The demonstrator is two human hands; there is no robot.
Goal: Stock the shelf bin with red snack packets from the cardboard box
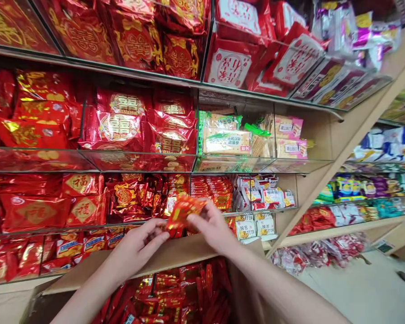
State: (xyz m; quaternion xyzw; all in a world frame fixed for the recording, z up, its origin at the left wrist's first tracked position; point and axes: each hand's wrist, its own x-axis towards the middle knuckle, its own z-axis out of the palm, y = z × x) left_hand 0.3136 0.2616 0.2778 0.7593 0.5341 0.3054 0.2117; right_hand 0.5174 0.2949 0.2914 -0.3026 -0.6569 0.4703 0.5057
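Note:
Over the far flap of an open cardboard box (pixel 175 252), a small shiny red and gold snack packet (pixel 182 212) is held up, slightly blurred. My right hand (pixel 213 226) pinches its right side, thumb on the front. At the packet's lower left corner, the thumb and curled fingers of my left hand (pixel 140 246) close on it. Inside the box lie many similar red and gold packets (pixel 168 294). Just behind my hands, shelf bins hold more red packets (pixel 212 191) and gold-patterned ones (pixel 123 195).
Glass-fronted shelves (pixel 148 162) rise ahead, filled with red packets. Green-edged cracker packs (pixel 226 139) and white cracker packs (pixel 254 227) sit to the right. A slanted wooden shelf side (pixel 351 146) stands there, with bagged goods (pixel 320 254) on the floor beyond.

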